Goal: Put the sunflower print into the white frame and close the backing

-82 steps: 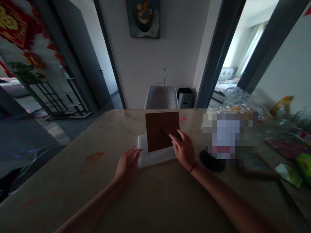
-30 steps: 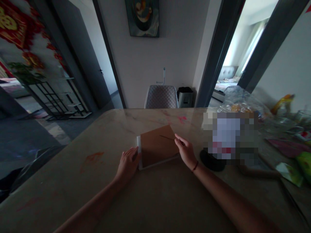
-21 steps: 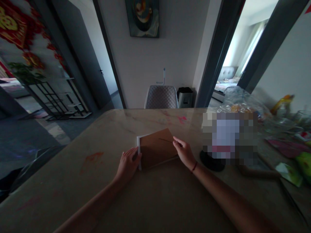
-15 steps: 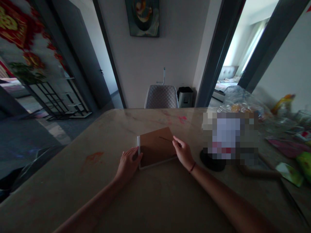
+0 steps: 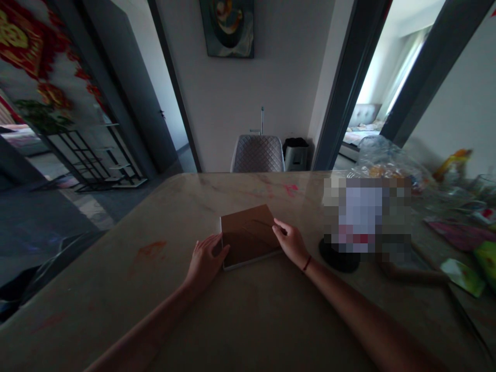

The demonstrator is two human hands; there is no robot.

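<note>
A flat brown kraft-paper packet (image 5: 248, 236) lies on the marble table (image 5: 116, 289), with a thin white board or foam sheet (image 5: 236, 266) showing along its lower edge. A diagonal crease or flap line crosses its upper right part. My left hand (image 5: 206, 261) rests beside the packet's left edge, with fingertips touching it. My right hand (image 5: 290, 243) sits at the right side, fingers lying on the brown flap. Neither hand visibly grips the packet.
A black round object (image 5: 338, 257) sits right of my right hand, beside a pixelated, unreadable item (image 5: 366, 217). A clear plastic bag (image 5: 382, 160) and colourful packets (image 5: 463, 277) lie farther right. The table's far edge is ahead, with a quilted chair (image 5: 258, 154) beyond it.
The brown sheet, earlier angled on the white board, now lies squared over it and covers most of it. Both hands have closed in on the packet's sides, and my right hand has shifted slightly left.
</note>
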